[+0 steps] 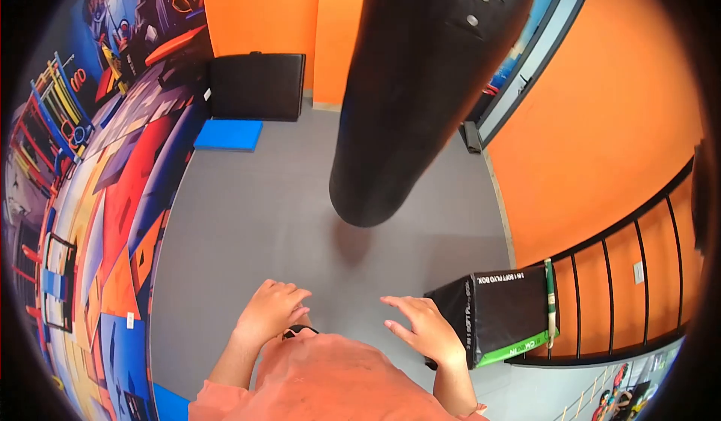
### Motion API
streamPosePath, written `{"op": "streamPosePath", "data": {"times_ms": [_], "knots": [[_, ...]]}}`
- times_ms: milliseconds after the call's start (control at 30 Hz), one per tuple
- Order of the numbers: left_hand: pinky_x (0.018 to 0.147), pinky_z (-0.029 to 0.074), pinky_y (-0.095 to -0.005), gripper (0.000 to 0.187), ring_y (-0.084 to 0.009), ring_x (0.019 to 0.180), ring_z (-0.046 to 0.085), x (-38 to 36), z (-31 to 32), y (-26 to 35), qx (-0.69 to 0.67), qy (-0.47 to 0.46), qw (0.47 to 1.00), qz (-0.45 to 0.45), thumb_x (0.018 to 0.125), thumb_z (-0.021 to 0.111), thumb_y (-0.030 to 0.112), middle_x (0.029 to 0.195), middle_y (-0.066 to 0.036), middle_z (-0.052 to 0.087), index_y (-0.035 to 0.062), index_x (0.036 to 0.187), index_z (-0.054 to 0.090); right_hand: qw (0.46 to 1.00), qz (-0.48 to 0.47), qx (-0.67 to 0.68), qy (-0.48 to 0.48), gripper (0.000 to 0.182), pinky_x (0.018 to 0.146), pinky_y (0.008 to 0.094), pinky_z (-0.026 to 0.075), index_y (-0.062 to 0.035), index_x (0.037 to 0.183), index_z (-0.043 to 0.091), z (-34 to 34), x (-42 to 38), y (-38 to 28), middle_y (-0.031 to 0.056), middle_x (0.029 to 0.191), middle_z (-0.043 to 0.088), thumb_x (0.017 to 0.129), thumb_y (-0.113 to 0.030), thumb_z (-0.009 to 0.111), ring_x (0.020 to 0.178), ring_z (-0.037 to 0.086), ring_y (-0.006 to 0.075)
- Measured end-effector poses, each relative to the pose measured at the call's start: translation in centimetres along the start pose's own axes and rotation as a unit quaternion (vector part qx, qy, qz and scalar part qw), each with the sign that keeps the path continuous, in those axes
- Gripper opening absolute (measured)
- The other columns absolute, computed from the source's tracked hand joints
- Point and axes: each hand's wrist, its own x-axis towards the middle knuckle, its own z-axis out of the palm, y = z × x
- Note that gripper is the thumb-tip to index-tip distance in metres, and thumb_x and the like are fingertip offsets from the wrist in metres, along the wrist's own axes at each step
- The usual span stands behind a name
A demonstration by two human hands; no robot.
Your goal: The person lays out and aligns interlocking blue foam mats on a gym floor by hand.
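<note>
My left hand [276, 309] is raised in front of my orange shirt [338, 368], palm down, its fingers loosely bent and nothing in it. To the right, my right hand [426, 332] is held up with the thumb and fingers apart, also holding nothing. Ahead of both hands hangs a large black punching bag [405, 113], slanting in the view, its rounded lower end above the grey floor [255, 203]. Neither hand touches the bag. Its upper end is cut off by the frame.
A black soft plyo box [507, 308] stands close by my right hand, beside black wall bars [608, 297]. A dark folded mat [255, 87] and a blue mat [228, 135] lie at the far left. Orange walls [601, 143] and a painted wall [131, 188] enclose the floor.
</note>
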Motion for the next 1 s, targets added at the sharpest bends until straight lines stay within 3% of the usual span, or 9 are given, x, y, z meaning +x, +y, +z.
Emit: {"op": "streamPosePath", "data": {"times_ms": [267,333,433,533,633,733,867,1000], "knots": [[0.101,0.049,-0.0426,0.028,-0.0285,0.104,0.069,3.2,-6.1,-12.3,0.016,-0.003,0.999,-0.031,0.096,0.076,0.028,0.107,-0.006,0.074,0.0152,0.120,0.074,0.997,0.077,0.007,0.023,0.046,0.112,0.0475,0.044,-0.0109,0.141,0.065,-0.6,13.1,-2.8,0.0134,0.134,0.072,0.099,-0.027,0.073,0.126,0.063,0.0375],[0.102,0.049,-0.0429,0.028,-0.0287,0.104,0.069,5.0,-6.9,-13.7,0.009,-0.016,1.000,-0.022,0.097,0.076,0.029,0.107,-0.006,0.074,0.0152,0.121,0.074,0.997,0.064,-0.015,0.050,0.045,0.112,0.0470,0.044,-0.0107,0.142,0.063,-1.3,14.9,-2.9,0.0151,0.131,0.072,0.102,-0.029,0.070,0.122,0.065,0.0360],[0.102,0.049,-0.0425,0.028,-0.0285,0.104,0.069,7.9,-7.7,-15.0,-0.009,-0.001,1.000,0.009,0.098,0.075,0.029,0.107,-0.006,0.075,0.0152,0.122,0.074,0.991,0.104,0.058,0.062,0.044,0.106,0.0474,0.050,-0.0075,0.138,0.067,-3.2,17.2,-1.9,0.0171,0.130,0.073,0.098,-0.026,0.074,0.122,0.067,0.0379],[0.102,0.049,-0.0421,0.028,-0.0279,0.104,0.069,10.7,-7.8,-16.3,-0.017,-0.012,0.999,0.028,0.099,0.074,0.030,0.106,-0.005,0.074,0.0152,0.123,0.074,0.991,0.096,0.031,0.088,0.045,0.104,0.0465,0.053,-0.0061,0.138,0.067,-4.9,19.1,-0.4,0.0198,0.127,0.074,0.097,-0.023,0.075,0.121,0.069,0.0386],[0.102,0.049,-0.0421,0.028,-0.0275,0.103,0.069,13.5,-8.3,-17.0,-0.017,-0.012,0.999,0.026,0.099,0.074,0.030,0.104,-0.005,0.074,0.0151,0.124,0.074,0.988,0.112,0.085,0.059,0.045,0.106,0.0458,0.053,-0.0054,0.138,0.066,-5.6,21.9,1.8,0.0200,0.130,0.073,0.097,-0.022,0.075,0.123,0.068,0.0366],[0.101,0.049,-0.0418,0.029,-0.0276,0.101,0.069,15.9,-8.5,-18.0,-0.013,0.006,1.000,0.003,0.099,0.074,0.030,0.103,-0.005,0.074,0.0150,0.123,0.074,0.990,0.080,0.113,0.005,0.045,0.107,0.0455,0.052,-0.0061,0.138,0.066,-5.8,26.3,3.6,0.0196,0.132,0.072,0.098,-0.022,0.075,0.125,0.068,0.0354],[0.101,0.049,-0.0419,0.029,-0.0281,0.100,0.069,19.0,-9.8,-19.3,-0.008,0.024,0.998,-0.054,0.099,0.074,0.030,0.102,-0.005,0.073,0.0149,0.123,0.074,0.988,-0.073,0.058,-0.124,0.048,0.105,0.0449,0.052,-0.0076,0.143,0.063,-6.3,34.8,4.5,0.0161,0.132,0.071,0.100,-0.023,0.074,0.123,0.067,0.0331],[0.102,0.049,-0.0423,0.029,-0.0280,0.103,0.069,21.7,-10.6,-20.2,0.022,0.071,0.991,-0.110,0.099,0.073,0.031,0.102,-0.006,0.074,0.0150,0.123,0.074,0.960,-0.219,-0.012,-0.175,0.046,0.103,0.0443,0.051,-0.0094,0.142,0.064,-6.7,42.9,4.1,0.0139,0.125,0.074,0.100,-0.026,0.073,0.116,0.069,0.0334]]}}
